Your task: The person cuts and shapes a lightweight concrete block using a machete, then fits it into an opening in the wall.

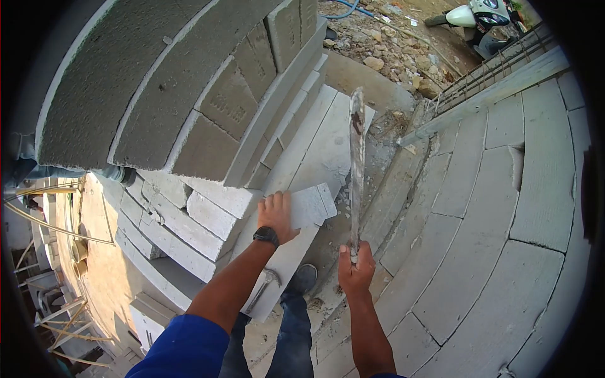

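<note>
Left hand [275, 214] laid over the left end of the block [305, 205], palm down; fingers extended and nearly side by side, thumb spread out toward the near side. Contact is from above, with no closed grip. Watch [266, 235] on this wrist. Block lies crosswise on the slab [297, 252], its right end at the slab's long right edge; whether it overhangs cannot be told. A thin line runs across the block close to that end. Right hand [357, 268] closed in a fist round the handle end of a long, narrow blade [357, 151], thumb uppermost along the grip. Blade points away from the body, out past the slab's right edge; a gap shows between it and the block's end. Its face is stained dark and pale; teeth, if any, too fine to make out. Hammer [270, 277] rests on the slab near its near end, head toward the right edge, handle toward the near left corner, beside the left forearm and touched by neither hand. Stack [208, 107] of grey blocks stands along the slab's left edge; block wall [485, 208] on the right, beyond the blade. Shoe [307, 278] just off the slab's right edge.
</note>
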The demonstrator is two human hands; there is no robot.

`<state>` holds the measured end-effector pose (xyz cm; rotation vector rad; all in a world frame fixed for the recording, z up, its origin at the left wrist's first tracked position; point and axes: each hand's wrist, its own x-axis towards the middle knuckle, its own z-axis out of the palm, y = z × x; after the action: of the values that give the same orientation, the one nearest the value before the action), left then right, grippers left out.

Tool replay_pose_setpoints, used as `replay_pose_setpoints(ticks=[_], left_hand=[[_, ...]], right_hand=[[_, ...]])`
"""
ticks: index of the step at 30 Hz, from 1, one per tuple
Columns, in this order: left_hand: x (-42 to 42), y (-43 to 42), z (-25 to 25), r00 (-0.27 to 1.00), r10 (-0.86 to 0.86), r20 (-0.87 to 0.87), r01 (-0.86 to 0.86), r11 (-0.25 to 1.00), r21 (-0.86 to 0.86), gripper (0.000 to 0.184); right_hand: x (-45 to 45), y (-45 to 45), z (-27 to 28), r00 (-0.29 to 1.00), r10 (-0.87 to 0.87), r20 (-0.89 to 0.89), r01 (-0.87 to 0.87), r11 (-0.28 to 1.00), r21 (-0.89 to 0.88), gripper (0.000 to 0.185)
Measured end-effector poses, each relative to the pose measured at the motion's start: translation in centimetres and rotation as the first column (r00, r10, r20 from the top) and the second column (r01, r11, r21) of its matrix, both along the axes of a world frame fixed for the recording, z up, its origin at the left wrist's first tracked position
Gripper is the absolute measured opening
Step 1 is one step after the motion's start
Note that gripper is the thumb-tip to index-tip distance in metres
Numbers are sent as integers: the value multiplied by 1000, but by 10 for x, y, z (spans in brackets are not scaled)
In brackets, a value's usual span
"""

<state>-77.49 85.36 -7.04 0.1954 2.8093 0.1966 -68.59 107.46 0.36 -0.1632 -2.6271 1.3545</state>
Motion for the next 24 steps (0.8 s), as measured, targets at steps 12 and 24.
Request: replay_pose_setpoints(ticks=[12, 24], left_hand=[[1, 0, -13, 999, 28, -36, -30, 999, -32, 110], [-6, 20, 10, 995, -45, -93, 41, 998, -46, 122]], right_hand=[[15, 14, -93, 919, 79, 385, -196, 942, 274, 26], [-15, 9, 27, 974, 43, -223, -62, 995, -77, 23]])
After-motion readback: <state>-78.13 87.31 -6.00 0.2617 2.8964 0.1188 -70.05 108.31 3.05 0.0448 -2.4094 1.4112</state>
